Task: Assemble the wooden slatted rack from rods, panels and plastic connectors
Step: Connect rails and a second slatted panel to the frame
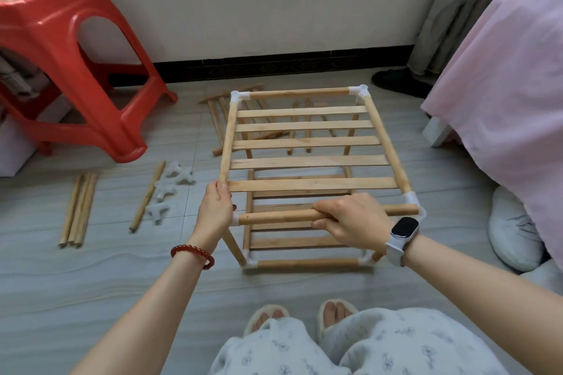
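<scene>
Spare rods (77, 208) and white plastic connectors (170, 189) lie on the floor by a red stool (70, 70), kept within our reach. Our left hand (214, 210) curls around the near left corner of the rack (307, 161), apparently steadying the upper slatted panel (304, 143). Our right hand (350, 221) wraps the front rod (280, 216), seated in the right corner connector (414, 201), likely lining its free end up with the left joint. More loose pieces (219, 119) lie behind.
</scene>
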`<state>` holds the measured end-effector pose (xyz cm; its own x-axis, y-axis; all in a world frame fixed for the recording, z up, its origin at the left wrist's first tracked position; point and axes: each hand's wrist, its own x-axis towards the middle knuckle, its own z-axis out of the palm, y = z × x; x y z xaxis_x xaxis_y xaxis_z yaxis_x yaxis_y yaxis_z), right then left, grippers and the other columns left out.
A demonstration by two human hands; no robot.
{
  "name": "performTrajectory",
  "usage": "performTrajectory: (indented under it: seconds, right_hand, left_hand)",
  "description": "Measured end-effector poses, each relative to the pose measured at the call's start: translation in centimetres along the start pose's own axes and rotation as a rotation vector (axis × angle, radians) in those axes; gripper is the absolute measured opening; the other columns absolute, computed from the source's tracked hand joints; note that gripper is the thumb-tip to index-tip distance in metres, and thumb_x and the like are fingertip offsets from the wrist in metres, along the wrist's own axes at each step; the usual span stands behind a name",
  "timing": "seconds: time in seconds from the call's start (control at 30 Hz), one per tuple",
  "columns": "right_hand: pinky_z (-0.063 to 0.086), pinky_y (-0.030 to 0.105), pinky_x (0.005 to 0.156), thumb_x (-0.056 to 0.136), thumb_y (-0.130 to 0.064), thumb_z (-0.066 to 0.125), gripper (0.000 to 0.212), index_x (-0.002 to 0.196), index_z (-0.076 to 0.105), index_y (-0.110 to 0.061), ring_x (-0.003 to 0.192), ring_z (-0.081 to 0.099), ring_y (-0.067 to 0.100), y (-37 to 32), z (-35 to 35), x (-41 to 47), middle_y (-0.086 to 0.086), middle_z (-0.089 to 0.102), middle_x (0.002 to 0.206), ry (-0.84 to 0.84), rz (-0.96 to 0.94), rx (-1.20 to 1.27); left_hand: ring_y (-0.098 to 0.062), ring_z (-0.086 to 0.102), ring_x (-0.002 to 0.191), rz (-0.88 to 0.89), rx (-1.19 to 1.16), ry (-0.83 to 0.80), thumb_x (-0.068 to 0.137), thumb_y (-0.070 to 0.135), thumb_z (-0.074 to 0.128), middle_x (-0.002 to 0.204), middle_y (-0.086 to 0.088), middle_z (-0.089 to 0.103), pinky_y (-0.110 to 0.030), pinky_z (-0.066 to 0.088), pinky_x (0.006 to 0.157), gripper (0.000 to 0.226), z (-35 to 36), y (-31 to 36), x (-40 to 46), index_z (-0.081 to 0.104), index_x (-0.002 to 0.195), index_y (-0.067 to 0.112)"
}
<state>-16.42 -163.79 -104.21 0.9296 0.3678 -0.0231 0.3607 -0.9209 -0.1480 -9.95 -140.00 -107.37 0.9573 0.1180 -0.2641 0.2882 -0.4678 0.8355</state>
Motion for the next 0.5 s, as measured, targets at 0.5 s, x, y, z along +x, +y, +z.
performTrajectory:
  seconds: [0.5]
  right_hand:
    - [0.044,0.032,0.076,0.097,-0.037,0.042,0.031,0.096,0.064,-0.015,0.086,0.058,0.017,9.0,0.9,-8.0,0.003,0.065,0.089,0.245,1.027,1.342]
  left_hand:
    - [-0.02,0.011,0.143,1.019,0.872,-0.275,0.093,0.026,0.051,0.155,0.001,0.017,-0.045,0.012,0.116,0.063,11.4,10.7,-2.3,0.019,0.147,0.031]
